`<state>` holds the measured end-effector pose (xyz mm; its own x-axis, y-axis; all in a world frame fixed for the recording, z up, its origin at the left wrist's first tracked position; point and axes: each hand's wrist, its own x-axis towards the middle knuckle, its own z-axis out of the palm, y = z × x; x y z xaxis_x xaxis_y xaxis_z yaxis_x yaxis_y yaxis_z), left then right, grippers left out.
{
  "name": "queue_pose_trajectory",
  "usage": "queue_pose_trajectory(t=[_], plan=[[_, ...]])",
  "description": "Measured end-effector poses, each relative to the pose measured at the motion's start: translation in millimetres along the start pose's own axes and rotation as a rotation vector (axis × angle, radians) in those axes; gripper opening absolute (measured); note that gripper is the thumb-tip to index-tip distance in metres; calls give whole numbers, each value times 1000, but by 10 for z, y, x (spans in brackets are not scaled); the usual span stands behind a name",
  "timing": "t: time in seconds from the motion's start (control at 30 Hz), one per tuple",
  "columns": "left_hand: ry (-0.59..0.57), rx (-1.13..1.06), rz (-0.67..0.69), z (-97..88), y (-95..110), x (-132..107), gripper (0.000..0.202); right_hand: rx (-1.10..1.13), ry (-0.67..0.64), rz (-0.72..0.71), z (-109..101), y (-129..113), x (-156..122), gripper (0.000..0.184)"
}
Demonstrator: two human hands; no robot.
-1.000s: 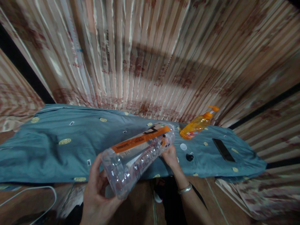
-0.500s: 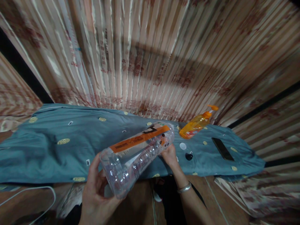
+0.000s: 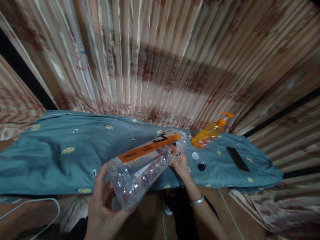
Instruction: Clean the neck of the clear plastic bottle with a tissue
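Observation:
A large clear plastic bottle (image 3: 147, 166) with an orange and white label lies tilted in the air, its base towards me and its upper end away to the right. My left hand (image 3: 105, 203) is closed around the base, thumb and fingers on either side. Behind the far end is my right hand (image 3: 181, 165), with a silver bangle on its wrist; the bottle hides most of its fingers, so its grip cannot be made out. Just right of that hand, a white round disc (image 3: 195, 155) and a small black piece (image 3: 201, 166) lie on the cloth.
A pump bottle of orange liquid (image 3: 208, 133) stands at the back right. A dark phone (image 3: 237, 159) lies to its right on the teal patterned cloth (image 3: 50, 160). Pleated curtains (image 3: 155, 66) hang behind. A white cable (image 3: 56, 205) runs at lower left.

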<state>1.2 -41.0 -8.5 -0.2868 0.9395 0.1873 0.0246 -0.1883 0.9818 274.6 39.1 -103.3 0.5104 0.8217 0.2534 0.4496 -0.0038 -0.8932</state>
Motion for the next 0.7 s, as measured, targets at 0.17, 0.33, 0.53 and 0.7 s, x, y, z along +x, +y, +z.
queue_pose_trajectory(t=[0.17, 0.33, 0.53, 0.7], plan=[[13, -21, -9, 21, 10, -4, 96, -10, -4, 35, -4, -23, 6, 51], [13, -20, -18, 19, 14, -6, 97, -18, 5, 52, -10, -48, 5, 54], [-4, -41, -6, 1, 1, 1, 88, -3, -18, 83, -11, -21, 2, 57], [6, -29, -18, -4, -1, 2, 89, -1, -30, 75, -16, -33, 0, 60]])
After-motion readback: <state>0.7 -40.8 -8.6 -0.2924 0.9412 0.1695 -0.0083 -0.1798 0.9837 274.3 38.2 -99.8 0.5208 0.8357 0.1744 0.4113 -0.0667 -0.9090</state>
